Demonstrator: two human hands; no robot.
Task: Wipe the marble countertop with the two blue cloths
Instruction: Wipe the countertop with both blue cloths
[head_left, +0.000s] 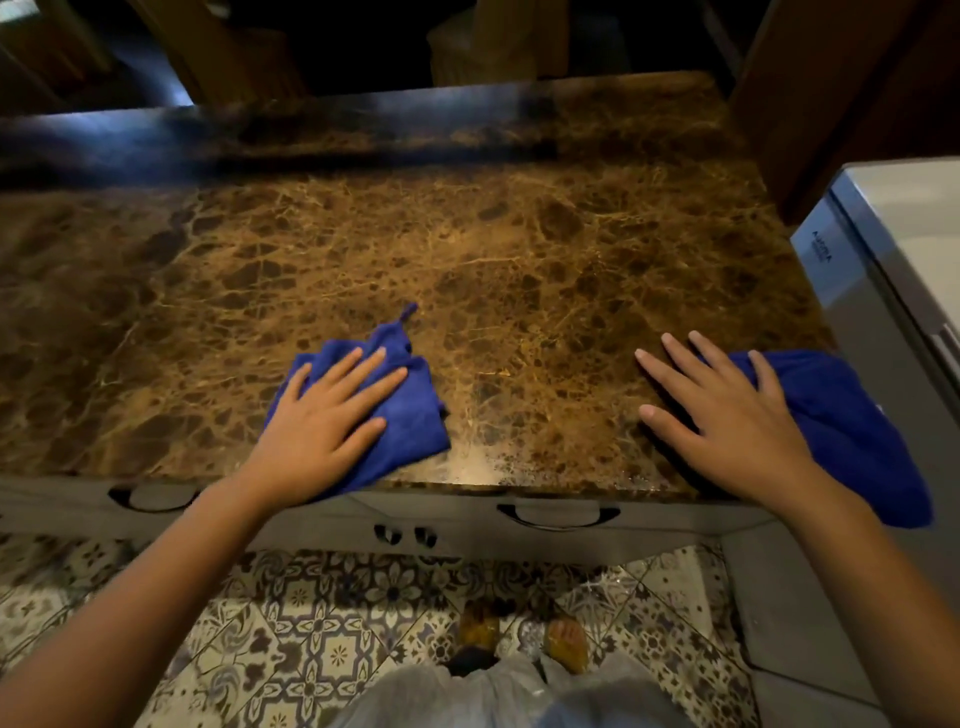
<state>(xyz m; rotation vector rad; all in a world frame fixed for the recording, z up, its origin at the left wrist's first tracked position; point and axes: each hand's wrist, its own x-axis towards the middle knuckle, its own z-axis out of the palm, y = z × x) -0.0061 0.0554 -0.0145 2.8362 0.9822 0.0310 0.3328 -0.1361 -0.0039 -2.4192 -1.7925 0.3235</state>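
The brown veined marble countertop fills the middle of the head view. My left hand lies flat with spread fingers on a crumpled blue cloth near the counter's front edge. My right hand lies flat near the front right corner, its fingers on bare marble and its outer side on a second blue cloth. That cloth hangs partly over the counter's right front corner.
A grey and white appliance stands against the counter's right side. Drawers with dark handles run under the front edge. Wooden furniture stands in the dark beyond the far edge. Patterned floor tiles and my feet lie below.
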